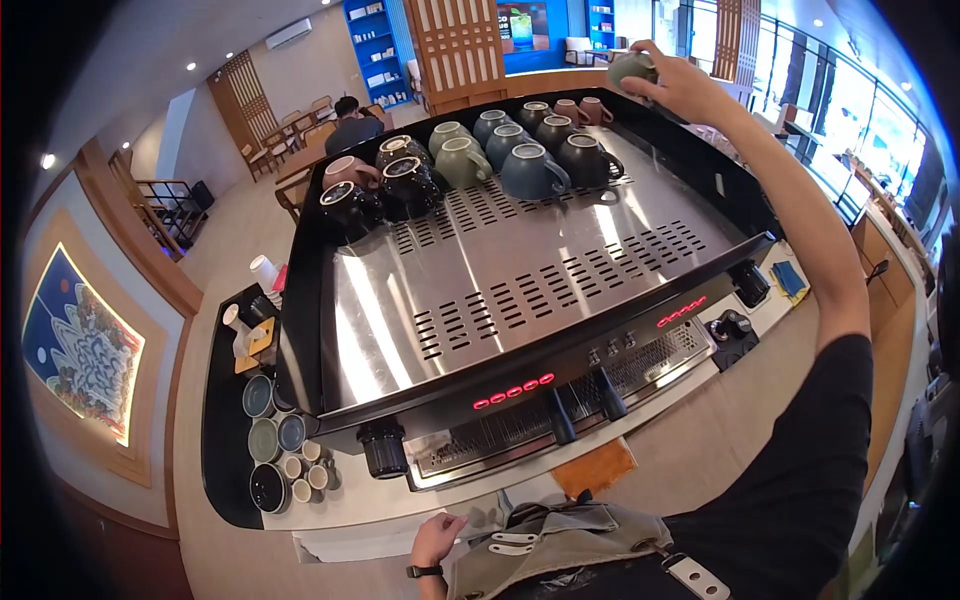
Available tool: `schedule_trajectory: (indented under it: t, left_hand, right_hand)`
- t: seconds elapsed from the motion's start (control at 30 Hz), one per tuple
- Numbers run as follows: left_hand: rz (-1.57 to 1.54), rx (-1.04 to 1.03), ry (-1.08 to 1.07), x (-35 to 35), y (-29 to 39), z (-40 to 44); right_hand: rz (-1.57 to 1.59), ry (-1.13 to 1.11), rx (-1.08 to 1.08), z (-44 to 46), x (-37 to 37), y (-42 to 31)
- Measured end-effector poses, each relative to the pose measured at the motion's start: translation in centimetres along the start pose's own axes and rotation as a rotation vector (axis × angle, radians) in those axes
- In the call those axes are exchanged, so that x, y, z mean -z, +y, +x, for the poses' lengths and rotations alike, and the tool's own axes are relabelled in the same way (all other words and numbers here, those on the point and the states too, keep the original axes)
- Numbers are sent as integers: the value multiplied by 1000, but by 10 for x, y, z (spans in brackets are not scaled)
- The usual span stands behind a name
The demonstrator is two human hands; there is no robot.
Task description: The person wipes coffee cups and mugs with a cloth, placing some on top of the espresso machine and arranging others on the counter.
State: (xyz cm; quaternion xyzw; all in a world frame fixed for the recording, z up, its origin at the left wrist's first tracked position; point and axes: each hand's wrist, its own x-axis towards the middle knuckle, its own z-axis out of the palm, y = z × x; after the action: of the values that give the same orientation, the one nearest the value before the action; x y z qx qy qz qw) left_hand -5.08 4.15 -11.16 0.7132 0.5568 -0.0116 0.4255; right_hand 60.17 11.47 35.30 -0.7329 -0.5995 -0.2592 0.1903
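Observation:
My right hand (685,88) is raised at the far right corner of the espresso machine (480,270), its fingers wrapped round a green cup (632,68). Several upside-down cups stand in rows on the machine's slotted metal top, among them a blue cup (530,172), a green cup (461,163), a black cup (585,160) and a pink cup (347,171). Low down by the apron (570,535), my left hand (437,538) is closed with curled fingers. What it holds, if anything, is hidden.
Left of the machine, a black tray (225,440) carries stacked bowls, small cups (302,490) and paper cups (262,268). An orange cloth (594,468) lies at the counter's front edge; a blue cloth (788,279) lies to the right. Beyond the machine a person (352,125) sits.

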Motion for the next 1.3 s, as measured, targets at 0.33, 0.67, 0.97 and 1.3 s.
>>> schedule_trajectory:
  t: [0.33,0.67,0.97,1.3]
  left_hand:
    - [123,-384,-374,113,-10,-5]
    - [-483,-798,-603,182,-21,-44]
    - [-695,-808,-570,209,-96,-73]
    - [-904,-570,-244,217,-186,-91]
  right_hand:
    - [956,348,-163,-267,117,-205]
    - [1844,-267,-707,-421,-48,-521]
    - [2184,-1082,-1340,-452,-136,-627]
    - [2108,-1425,-1293,-436,-136,-674]
